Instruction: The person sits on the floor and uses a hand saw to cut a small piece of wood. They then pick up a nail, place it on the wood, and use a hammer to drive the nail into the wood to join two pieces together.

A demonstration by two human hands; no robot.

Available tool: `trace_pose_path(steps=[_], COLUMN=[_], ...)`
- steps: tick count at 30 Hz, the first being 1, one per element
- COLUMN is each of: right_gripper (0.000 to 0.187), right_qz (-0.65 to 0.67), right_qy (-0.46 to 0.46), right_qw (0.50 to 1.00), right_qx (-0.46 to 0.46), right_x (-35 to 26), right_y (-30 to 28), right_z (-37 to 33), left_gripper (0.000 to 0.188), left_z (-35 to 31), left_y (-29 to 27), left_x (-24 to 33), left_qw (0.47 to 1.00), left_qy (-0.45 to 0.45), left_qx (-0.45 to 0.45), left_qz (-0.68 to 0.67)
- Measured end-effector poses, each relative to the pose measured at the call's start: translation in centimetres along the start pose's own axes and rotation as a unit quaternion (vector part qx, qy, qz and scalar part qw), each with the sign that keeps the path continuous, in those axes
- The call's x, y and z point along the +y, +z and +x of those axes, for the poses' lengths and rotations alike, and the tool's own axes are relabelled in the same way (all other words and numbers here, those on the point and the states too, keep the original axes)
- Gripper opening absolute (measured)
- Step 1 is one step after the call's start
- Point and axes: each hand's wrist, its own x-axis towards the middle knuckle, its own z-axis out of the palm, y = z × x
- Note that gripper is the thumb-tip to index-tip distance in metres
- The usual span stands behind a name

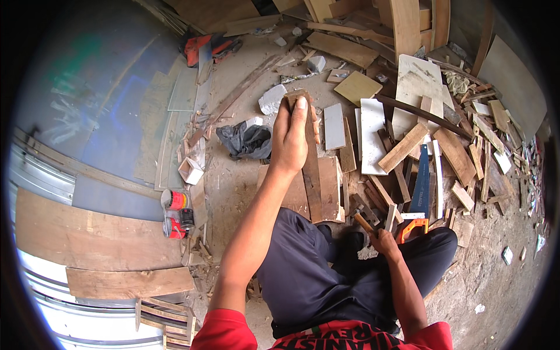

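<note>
My left hand (290, 143) is closed around the upper end of a narrow brown wooden plank (312, 184), its thumb lying over the top. The plank's lower part runs down in front of a wooden block or box (331, 184) on the floor before me. Low by my right knee, my right hand (385, 242) grips a slim light-brown wooden stick (363, 223). Whether that is a tool's handle I cannot tell. Just beyond this hand rests a handsaw (421, 181) with a dark blade and orange handle, leaning among offcuts.
Wood offcuts (458, 154) and white boards (372, 137) are heaped at the right. A black plastic bag (245, 142) and a white chunk (272, 100) lie left of the plank. Red tins (174, 199) stand farther left, near leaning sheets (99, 230).
</note>
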Motion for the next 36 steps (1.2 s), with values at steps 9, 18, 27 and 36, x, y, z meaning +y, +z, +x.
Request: trace_pose_path(steps=[9,18,27,36], right_gripper=[0.043,0.026,0.03,0.037], right_qz=[0.04,-0.025,0.079,-0.066], right_qy=[0.028,-0.024,0.238,0.018], right_qw=[0.998,0.993,0.948,0.979], right_qx=[-0.043,0.115,0.198,0.191], right_x=[-1.9,-2.5,6.7,4.4], right_y=[-1.4,-2.1,-4.8,-3.8], right_z=[0.3,0.2,4.9,6.4], left_gripper=[0.067,0.035,0.04,0.046], left_z=[0.1,-1.4,-1.0,-2.5], left_y=[0.5,0.8,-0.5,-0.7], left_x=[2.2,-1.7,-2.2,-2.7], left_qw=[0.991,0.989,0.954,0.95], left_qy=[-0.098,-0.001,0.091,0.089], left_qx=[-0.021,-0.031,-0.099,-0.132], left_qz=[-0.093,0.143,0.267,0.269])
